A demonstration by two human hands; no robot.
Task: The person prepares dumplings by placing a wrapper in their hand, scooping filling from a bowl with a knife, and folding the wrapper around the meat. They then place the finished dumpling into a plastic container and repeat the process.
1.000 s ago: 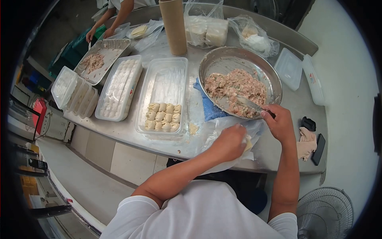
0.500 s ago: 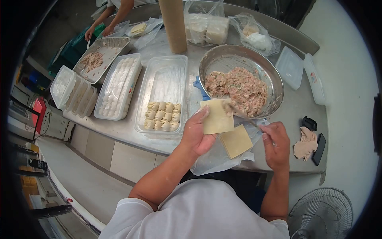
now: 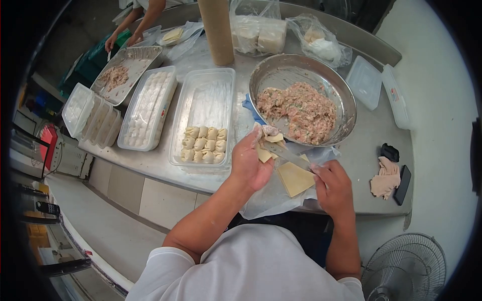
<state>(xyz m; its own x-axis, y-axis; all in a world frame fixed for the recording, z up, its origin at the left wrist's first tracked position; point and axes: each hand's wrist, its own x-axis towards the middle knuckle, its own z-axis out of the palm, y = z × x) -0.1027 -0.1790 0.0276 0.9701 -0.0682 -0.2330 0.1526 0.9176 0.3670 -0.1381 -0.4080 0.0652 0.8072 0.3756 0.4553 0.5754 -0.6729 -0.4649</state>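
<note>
Wrapper stack point(image 3: 296, 180) pale yellow, ditto folded wrapper point(image 3: 264, 153); spatula blade point(image 3: 296, 159) silver-grey. Meat filling point(image 3: 304, 110) pink w/ green flecks, in silver-grey pan point(image 3: 347, 106). Pleated dumplings point(image 3: 203, 146) cream, approx. same shade as wrappers; pcs in the covered tub point(image 3: 150, 103) white. Cloth point(image 3: 249, 107) bright blue, cardboard tube point(image 3: 217, 32) lt brown, surface point(image 3: 354, 160) dull silver-grey. Crumpled fabric point(image 3: 385, 179) beige-pink, phone-like slab point(image 3: 402, 185) blk. Shirt point(image 3: 271, 266) plain wht; floor tiles point(image 3: 163, 185) lt beige.
</note>
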